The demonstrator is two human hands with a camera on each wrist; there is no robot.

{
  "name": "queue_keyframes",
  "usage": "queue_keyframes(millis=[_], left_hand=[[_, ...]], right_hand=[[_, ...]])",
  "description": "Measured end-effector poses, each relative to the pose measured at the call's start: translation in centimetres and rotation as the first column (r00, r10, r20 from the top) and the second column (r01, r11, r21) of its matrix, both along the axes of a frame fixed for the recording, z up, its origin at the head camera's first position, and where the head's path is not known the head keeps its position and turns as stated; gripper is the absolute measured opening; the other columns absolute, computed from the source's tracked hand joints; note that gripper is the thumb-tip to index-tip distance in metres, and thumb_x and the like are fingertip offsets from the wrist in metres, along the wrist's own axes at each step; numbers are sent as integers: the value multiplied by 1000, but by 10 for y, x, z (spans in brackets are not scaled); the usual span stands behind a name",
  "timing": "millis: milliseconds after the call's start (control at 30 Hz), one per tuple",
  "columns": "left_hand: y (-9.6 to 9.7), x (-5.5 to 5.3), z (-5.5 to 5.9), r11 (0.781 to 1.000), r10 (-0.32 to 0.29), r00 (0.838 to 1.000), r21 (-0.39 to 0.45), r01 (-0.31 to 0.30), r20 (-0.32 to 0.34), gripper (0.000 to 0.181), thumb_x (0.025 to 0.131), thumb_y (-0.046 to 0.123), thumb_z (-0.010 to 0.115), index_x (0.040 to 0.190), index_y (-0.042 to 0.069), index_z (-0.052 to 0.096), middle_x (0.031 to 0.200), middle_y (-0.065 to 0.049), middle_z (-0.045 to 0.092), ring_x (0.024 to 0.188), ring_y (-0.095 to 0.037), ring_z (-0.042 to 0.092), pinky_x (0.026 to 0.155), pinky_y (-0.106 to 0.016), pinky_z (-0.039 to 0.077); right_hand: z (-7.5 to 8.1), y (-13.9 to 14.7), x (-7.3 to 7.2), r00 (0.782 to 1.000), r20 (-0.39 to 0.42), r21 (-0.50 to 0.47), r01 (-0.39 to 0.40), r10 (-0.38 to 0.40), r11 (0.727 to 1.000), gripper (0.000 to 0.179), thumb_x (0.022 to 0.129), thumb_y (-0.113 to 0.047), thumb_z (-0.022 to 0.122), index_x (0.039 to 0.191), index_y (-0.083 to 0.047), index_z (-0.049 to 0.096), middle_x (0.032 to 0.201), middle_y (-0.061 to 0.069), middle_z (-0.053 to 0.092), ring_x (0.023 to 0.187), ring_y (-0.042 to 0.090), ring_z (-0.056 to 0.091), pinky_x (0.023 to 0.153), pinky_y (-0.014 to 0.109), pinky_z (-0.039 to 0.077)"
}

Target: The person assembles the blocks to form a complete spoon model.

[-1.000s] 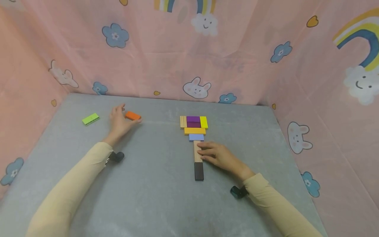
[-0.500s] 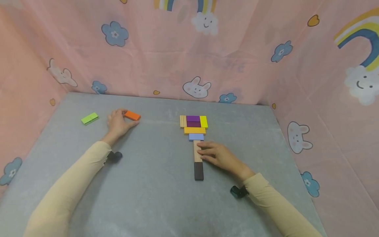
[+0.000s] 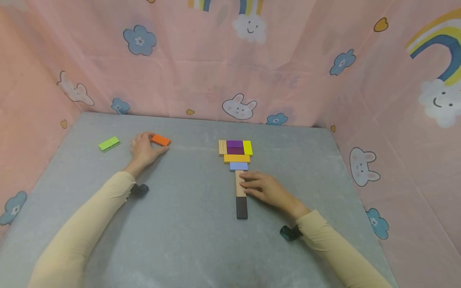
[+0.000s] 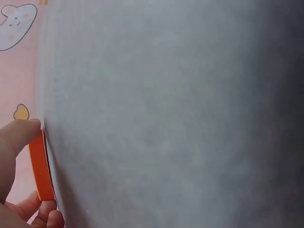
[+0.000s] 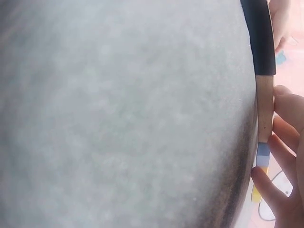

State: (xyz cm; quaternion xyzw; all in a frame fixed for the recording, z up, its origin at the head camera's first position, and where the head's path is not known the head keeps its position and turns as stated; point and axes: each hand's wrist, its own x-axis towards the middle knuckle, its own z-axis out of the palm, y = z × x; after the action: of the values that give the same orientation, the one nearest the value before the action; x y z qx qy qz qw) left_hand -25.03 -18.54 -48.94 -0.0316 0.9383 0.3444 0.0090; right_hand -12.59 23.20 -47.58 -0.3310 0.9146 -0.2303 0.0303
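Note:
An orange block (image 3: pixel 160 140) lies at the far left of the table, and my left hand (image 3: pixel 145 153) pinches it. In the left wrist view the thumb sits at one end of the orange block (image 4: pixel 41 164) and fingertips at the other. My right hand (image 3: pixel 271 193) rests fingertips along the right side of a plain wooden block (image 3: pixel 240 185). That block stands in a line between a blue block (image 3: pixel 238 166) and a black block (image 3: pixel 242 208). Above the blue one lie a yellow-orange block (image 3: pixel 236 159), purple blocks (image 3: pixel 235 147), a yellow block (image 3: pixel 247 148) and a striped wooden piece (image 3: pixel 222 148).
A light green block (image 3: pixel 109 144) lies left of my left hand. The grey table (image 3: pixel 187 240) ends at a pink patterned curtain (image 3: pixel 201 72) behind and at both sides. A dark wrist device (image 3: pixel 289 233) hangs below my right cuff, another (image 3: pixel 139 190) by the left.
My left hand has moved slightly left and closed its fingers onto the ends of the orange block. The right hand and the row of blocks have stayed in place.

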Motion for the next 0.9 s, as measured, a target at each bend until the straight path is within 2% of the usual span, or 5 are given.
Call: queue_keyframes(millis=[233,433,533,700,900], left_hand=[[13,9,9,999,-31,999,7,31,-24,76,86,38,74,143,-2,42,139,-26,42,119,-40,35,98,-52,31],[36,19,10,993,-105,986,47,112,-126,73,83,35,79,139,1,48,135,-22,47,118,-39,39,98,-51,33],[51,28,12,983,-161,970,61,174,-180,73,81,32,81,138,1,49,131,-21,50,118,-38,41,100,-51,34],[76,50,18,952,-275,935,71,297,-223,71,78,31,83,137,4,52,130,-16,54,119,-33,46,102,-48,39],[106,83,17,901,-405,877,52,431,-261,66,75,28,86,131,8,58,128,-9,59,120,-28,50,103,-46,44]], right_hand=[[0,0,0,1000,7,-2,2,-2,1000,35,93,-28,69,126,-18,69,143,-4,59,136,18,54,112,41,45],[0,0,0,1000,15,-2,5,-5,1000,35,93,-28,69,127,-19,68,144,-4,58,136,18,53,112,41,45],[0,0,0,1000,10,-1,4,-4,1000,35,93,-28,69,127,-19,68,144,-4,58,136,18,53,112,41,45],[0,0,0,1000,6,12,5,-5,1000,35,93,-29,69,127,-19,68,143,-4,59,136,18,53,111,40,45],[-1,0,0,1000,-2,28,14,-14,1000,35,93,-30,69,127,-20,68,143,-5,59,135,18,54,111,41,46]])
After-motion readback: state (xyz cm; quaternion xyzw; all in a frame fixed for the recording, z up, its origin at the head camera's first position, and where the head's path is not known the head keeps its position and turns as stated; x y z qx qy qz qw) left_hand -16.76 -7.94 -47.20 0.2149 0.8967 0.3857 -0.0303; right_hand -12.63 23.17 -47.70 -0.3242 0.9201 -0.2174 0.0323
